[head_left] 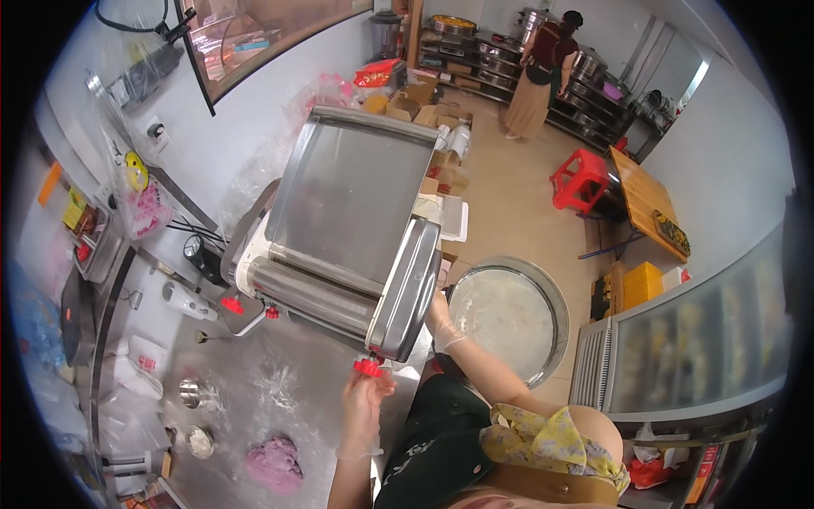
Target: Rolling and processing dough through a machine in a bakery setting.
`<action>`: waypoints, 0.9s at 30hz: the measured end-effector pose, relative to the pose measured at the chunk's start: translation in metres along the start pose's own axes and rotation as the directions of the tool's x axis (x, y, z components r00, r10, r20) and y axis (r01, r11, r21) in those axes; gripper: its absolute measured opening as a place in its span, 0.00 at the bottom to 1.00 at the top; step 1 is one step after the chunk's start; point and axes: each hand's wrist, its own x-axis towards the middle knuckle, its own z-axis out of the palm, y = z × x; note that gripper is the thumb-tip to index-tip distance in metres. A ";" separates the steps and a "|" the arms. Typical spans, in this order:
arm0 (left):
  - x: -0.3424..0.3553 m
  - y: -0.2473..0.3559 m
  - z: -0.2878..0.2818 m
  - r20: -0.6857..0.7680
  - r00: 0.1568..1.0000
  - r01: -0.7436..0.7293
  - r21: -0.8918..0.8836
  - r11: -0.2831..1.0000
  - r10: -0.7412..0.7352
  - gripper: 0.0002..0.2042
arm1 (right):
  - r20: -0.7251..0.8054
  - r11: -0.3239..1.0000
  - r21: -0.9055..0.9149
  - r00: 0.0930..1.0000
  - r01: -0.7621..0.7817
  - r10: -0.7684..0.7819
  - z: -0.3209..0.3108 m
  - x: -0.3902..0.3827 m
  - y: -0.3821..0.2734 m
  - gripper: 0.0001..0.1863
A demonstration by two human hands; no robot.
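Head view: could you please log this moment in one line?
left hand: at red knob; right hand: partly behind machine; dough: on table

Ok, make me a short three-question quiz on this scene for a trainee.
1. Which hand is at the red knob nearest the person on the roller machine?
2. True or false: the purple dough lies on the metal table.
3. The plastic stool near the wooden table is: (a) blue, (b) red, (c) green.

Key: 1. The left hand. 2. True. 3. (b).
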 end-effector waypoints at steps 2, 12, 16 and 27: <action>-0.011 0.001 0.001 -0.054 0.964 -0.243 0.222 0.944 0.260 0.11 | -0.030 0.999 0.005 0.998 -0.047 0.047 0.010 -0.016 0.000 0.29; -0.108 -0.040 -0.096 -0.541 0.771 -0.303 0.155 0.940 0.337 0.13 | -0.170 0.990 -0.133 0.984 0.038 -0.061 -0.001 -0.029 0.027 0.24; -0.154 -0.066 -0.143 -0.671 0.695 -0.280 0.075 0.957 0.256 0.14 | 0.189 0.496 -0.802 0.929 0.332 -0.318 -0.057 0.017 0.058 0.31; -0.228 -0.032 -0.349 -0.851 0.323 -0.304 0.322 0.897 0.415 0.15 | 0.310 0.679 -0.673 0.945 0.292 -0.100 -0.092 -0.037 0.040 0.21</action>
